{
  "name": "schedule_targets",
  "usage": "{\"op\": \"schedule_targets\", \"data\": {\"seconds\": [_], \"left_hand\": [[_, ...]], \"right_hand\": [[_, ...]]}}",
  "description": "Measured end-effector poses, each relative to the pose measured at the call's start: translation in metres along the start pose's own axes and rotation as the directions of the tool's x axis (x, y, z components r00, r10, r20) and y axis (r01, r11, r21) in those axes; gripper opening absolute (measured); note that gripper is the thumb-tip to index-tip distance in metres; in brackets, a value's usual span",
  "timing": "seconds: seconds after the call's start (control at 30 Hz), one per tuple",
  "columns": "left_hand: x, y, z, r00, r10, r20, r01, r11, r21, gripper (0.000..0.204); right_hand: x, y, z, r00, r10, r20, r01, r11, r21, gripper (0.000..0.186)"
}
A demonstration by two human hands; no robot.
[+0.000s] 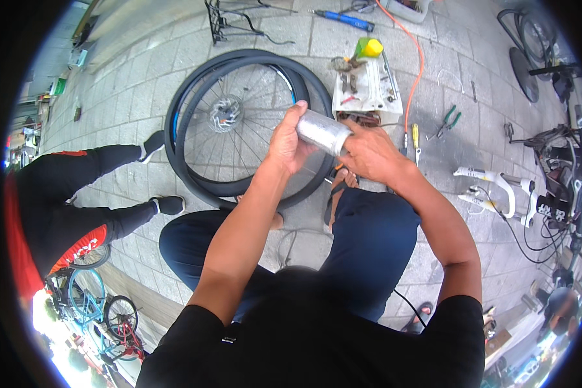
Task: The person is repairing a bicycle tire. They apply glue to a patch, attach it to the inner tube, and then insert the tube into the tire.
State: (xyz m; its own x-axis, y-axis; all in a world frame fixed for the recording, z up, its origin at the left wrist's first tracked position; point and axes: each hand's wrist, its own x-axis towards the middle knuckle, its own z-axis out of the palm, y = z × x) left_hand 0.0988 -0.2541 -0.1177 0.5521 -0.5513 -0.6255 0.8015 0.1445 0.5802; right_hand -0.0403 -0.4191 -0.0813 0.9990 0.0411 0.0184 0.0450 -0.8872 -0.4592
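Observation:
A silvery cylinder (322, 131), can-like or jar-like, is held tilted in front of me, above the right part of the bicycle wheels. My left hand (286, 143) is closed around its left end, with the thumb along the top. My right hand (372, 152) is closed at its right end; its fingertips are partly hidden, so I cannot tell whether they go inside. Below lie two overlapping bicycle wheels with black tyres (174, 123), and a disc rotor (226, 113) shows at the hub.
A whitish tray (385, 100) of small parts, with a yellow-capped green bottle (370, 48), stands beyond my right hand. Rightward lie a yellow-handled screwdriver (416, 136), green-handled pliers (449, 124) and a white bicycle fork (498, 184). An orange hose (421, 61) crosses the paving. A person's leg (103, 165) is at left.

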Motion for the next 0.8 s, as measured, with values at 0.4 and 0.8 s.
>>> {"op": "schedule_targets", "data": {"seconds": [0.4,0.8], "left_hand": [[-0.024,0.039,0.014,0.969,0.243,0.038,-0.245,0.967,0.066,0.028],[-0.020,0.036,0.008,0.838,0.491,0.239,-0.517,0.854,0.057,0.025]], "right_hand": [[0.000,-0.030,-0.029,0.996,0.029,-0.079,-0.018,0.991,0.135,0.040],[0.003,-0.030,-0.024,0.979,0.146,0.142,-0.203,0.756,0.622,0.051]]}}
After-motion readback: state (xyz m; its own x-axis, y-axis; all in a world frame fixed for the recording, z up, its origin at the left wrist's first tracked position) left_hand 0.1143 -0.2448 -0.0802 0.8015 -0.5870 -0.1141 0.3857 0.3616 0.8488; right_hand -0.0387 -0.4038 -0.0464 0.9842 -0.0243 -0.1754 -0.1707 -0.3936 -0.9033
